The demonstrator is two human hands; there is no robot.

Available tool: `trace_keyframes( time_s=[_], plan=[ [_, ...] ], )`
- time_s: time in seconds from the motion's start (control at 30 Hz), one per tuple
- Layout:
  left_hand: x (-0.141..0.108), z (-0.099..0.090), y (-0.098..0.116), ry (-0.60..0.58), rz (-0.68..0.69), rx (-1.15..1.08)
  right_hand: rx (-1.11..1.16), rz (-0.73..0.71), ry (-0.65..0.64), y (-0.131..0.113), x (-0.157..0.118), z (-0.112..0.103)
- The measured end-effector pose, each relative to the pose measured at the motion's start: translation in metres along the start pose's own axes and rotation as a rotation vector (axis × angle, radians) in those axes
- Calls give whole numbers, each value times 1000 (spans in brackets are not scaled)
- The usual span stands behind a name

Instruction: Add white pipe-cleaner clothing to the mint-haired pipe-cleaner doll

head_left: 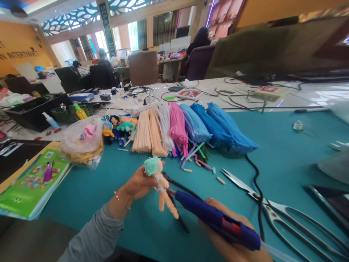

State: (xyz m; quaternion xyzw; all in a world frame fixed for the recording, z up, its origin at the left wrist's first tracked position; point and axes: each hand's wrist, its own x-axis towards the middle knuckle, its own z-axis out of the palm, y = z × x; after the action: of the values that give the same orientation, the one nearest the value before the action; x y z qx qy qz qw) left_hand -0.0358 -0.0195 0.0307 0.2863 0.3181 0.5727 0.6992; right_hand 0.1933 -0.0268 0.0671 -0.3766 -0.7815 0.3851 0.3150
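Teal-topped table (pixel 139 222) with a small chenille doll (pixel 160 186) held above it, near the middle of the near edge. The step in hand appears to be hot-gluing the doll's body: the metal nozzle (pixel 171 191) of a blue glue gun (pixel 209 214) meets its pale torso, though whether glue is flowing cannot be told. The next move seems to call for a still doll and a steady nozzle. The hands are apart, each occupied. The left hand (pixel 139 185), its forearm rising from the near edge in a grey sleeve (pixel 95 233), pinches the doll below its mint hair, legs hanging free. The right hand (pixel 229 251) wraps the gun's body, which slants down toward the near right corner; its trigger finger is not distinguishable. Open scissors (pixel 268 211) lie to the right; bundled stems (pixel 177 125) line the far side.
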Motion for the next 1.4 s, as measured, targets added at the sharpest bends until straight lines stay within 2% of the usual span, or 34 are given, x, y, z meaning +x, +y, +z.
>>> trace_keyframes(
  time_s=[0.27,0.53,0.8,1.07,1.4],
  plan=[
    [-1,-2,0,-2,11,11,39,14,126,-5,0,10],
    [-1,1,0,11,9,-2,-22,-71,34,-6,5,2],
    [-1,2,1,21,5,6,-55,-123,45,-6,6,5],
    [-2,2,1,17,-17,3,-17,-35,110,-2,3,14],
    [-1,-2,0,19,-6,32,21,31,135,-1,2,15]
  ],
)
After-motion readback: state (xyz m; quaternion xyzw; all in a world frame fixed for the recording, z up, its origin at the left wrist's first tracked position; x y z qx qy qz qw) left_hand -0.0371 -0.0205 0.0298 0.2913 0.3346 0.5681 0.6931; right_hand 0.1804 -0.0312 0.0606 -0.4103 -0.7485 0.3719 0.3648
